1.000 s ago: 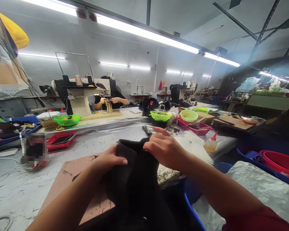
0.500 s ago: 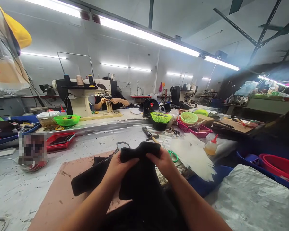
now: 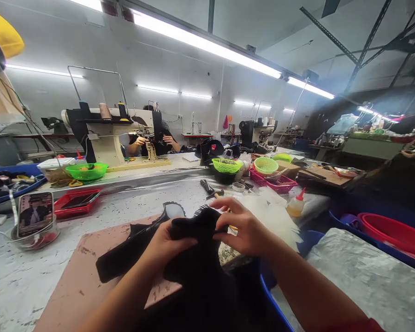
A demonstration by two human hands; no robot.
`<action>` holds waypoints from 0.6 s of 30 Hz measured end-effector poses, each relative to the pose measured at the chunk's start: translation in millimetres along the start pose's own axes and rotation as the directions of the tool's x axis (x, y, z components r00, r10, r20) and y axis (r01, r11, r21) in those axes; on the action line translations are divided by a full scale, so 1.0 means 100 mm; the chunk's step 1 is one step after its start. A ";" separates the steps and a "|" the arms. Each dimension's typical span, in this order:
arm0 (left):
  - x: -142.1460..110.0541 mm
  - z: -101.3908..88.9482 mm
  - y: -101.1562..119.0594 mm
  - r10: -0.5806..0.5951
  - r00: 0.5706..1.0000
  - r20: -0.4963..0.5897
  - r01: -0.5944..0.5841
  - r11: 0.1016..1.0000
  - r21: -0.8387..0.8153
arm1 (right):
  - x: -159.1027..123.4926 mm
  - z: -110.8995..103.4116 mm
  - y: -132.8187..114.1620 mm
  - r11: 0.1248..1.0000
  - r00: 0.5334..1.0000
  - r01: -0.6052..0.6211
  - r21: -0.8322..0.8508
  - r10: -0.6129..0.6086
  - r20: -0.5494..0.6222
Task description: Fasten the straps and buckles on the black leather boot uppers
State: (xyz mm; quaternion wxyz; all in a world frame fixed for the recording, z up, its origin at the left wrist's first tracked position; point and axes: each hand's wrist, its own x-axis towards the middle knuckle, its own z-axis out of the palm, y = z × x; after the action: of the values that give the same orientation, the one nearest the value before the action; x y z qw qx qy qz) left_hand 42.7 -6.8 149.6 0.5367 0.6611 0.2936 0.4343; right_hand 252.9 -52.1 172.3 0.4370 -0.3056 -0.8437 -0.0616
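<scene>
1. Landmark: pink flat board [image 3: 72, 281], a black strip-like piece [image 3: 124, 256] lying on it.
2. Black flexible sheet-like piece [image 3: 197, 267]: held at the board's right side, between both hands, long axis running toward the wearer.
3. Left hand [image 3: 164, 244]: nearer the board, thumb and fingers pinching the upper edge's left end.
4. Right hand [image 3: 245, 230]: farther from the board, thumb and bent fingers at the opposite end, others raised.

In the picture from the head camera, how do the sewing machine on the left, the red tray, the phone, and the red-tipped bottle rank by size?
1. Sewing machine, largest
2. Phone and red tray, too alike to rank
3. Red-tipped bottle, smallest
</scene>
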 end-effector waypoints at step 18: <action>-0.24 0.07 0.15 0.300 0.929 -0.219 -0.250 0.941 0.229 | -0.20 0.26 -0.08 0.961 0.958 -0.098 0.257 0.161 -0.235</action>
State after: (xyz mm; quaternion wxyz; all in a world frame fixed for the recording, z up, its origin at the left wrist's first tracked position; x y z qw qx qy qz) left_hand 36.9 -34.5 158.0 0.3609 0.6854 0.3046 0.5543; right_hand 238.8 -58.7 142.3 0.5786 -0.2945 -0.7599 0.0323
